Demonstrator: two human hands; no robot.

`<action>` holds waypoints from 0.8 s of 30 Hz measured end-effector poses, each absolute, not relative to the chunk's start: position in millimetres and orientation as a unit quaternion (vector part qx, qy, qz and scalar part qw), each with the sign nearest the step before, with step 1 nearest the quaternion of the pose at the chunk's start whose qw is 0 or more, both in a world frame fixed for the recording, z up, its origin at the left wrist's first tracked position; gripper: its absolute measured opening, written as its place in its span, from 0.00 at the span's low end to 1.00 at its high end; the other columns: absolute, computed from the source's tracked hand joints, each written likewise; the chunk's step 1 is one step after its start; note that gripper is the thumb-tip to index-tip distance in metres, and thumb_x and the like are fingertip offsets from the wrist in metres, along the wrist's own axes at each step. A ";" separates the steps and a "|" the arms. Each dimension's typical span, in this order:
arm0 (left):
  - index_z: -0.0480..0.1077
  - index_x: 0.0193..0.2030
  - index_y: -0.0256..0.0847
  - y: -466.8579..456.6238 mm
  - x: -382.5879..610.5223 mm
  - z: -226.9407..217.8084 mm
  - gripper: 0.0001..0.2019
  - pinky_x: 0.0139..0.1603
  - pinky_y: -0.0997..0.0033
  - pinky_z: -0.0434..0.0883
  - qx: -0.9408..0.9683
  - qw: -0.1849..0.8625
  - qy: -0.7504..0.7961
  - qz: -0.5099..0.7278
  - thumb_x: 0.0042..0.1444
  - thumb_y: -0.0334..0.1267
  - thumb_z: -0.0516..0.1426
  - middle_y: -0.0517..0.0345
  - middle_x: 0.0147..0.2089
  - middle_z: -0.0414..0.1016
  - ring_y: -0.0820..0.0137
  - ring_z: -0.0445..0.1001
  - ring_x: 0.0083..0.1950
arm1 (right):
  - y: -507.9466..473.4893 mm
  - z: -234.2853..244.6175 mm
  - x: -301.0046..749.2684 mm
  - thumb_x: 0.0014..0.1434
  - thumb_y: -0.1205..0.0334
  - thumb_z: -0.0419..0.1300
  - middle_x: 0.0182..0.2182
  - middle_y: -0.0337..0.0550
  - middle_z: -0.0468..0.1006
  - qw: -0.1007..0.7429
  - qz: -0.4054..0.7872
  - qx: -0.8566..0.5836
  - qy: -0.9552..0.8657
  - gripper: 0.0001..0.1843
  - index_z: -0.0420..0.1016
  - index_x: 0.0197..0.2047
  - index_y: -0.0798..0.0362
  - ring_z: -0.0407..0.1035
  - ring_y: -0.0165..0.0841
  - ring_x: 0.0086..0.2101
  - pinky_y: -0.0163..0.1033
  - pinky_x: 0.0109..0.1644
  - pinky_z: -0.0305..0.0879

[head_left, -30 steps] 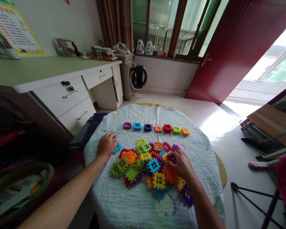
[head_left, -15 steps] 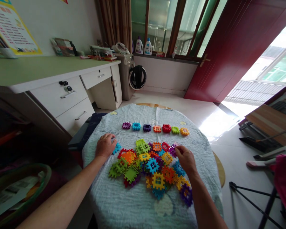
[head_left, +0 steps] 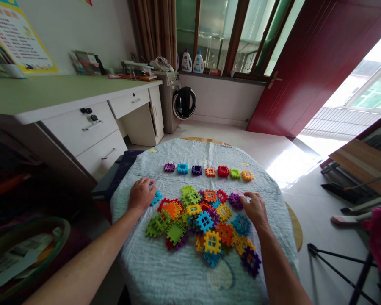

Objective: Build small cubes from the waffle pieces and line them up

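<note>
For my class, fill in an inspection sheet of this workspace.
Surface: pale blue patterned cloth over a round tan table.
Pieces: row of seven multicoloured notched plastic blocks; nearer, a heap of multicoloured notched plastic pieces.
Clutter: assorted small items on the green-topped white desk.
Hands: left hand at a blue notched piece, right hand beside a purple notched piece; grips unclear.
Cables: nothing seen.
Surroundings: grey washing machine, its door open; red door.

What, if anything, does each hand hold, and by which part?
Cannot tell for either: right hand at the right edge of a purple piece, left hand beside a blue piece.
</note>
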State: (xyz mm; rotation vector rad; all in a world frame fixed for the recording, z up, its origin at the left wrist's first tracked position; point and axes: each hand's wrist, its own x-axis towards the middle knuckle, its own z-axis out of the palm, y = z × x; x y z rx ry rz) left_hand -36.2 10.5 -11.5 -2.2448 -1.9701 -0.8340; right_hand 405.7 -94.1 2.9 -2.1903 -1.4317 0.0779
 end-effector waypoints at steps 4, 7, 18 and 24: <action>0.72 0.39 0.40 11.0 -36.1 -12.0 0.12 0.55 0.57 0.68 -0.721 0.021 -0.639 -0.266 0.56 0.40 0.50 0.47 0.45 0.77 0.56 0.73 0.49 | -102.5 6.6 397.0 0.53 0.42 0.60 0.43 0.53 0.78 0.194 0.041 -0.795 -0.574 0.31 0.75 0.54 0.55 0.69 0.47 0.46 0.48 0.51 0.62; 0.72 0.39 0.40 10.7 -35.6 -11.3 0.12 0.55 0.57 0.68 -0.721 0.020 -0.639 -0.267 0.56 0.40 0.50 0.47 0.45 0.77 0.56 0.73 0.49 | -106.8 7.6 382.0 0.52 0.45 0.62 0.46 0.54 0.77 0.171 0.011 -0.792 -0.585 0.34 0.71 0.58 0.54 0.68 0.48 0.46 0.48 0.48 0.62; 0.72 0.39 0.40 10.8 -36.0 -10.3 0.12 0.56 0.58 0.68 -0.722 0.014 -0.640 -0.264 0.55 0.40 0.49 0.47 0.45 0.77 0.56 0.73 0.49 | -104.8 6.9 367.6 0.51 0.59 0.59 0.50 0.54 0.75 0.242 0.014 -0.755 -0.610 0.29 0.69 0.57 0.56 0.68 0.46 0.48 0.50 0.53 0.62; 0.72 0.39 0.39 10.7 -36.2 -10.6 0.13 0.55 0.57 0.68 -0.721 0.009 -0.638 -0.270 0.56 0.41 0.49 0.46 0.45 0.77 0.55 0.73 0.49 | -104.0 3.0 361.5 0.48 0.59 0.63 0.52 0.53 0.75 0.274 0.067 -0.680 -0.676 0.32 0.68 0.58 0.52 0.64 0.47 0.55 0.53 0.58 0.61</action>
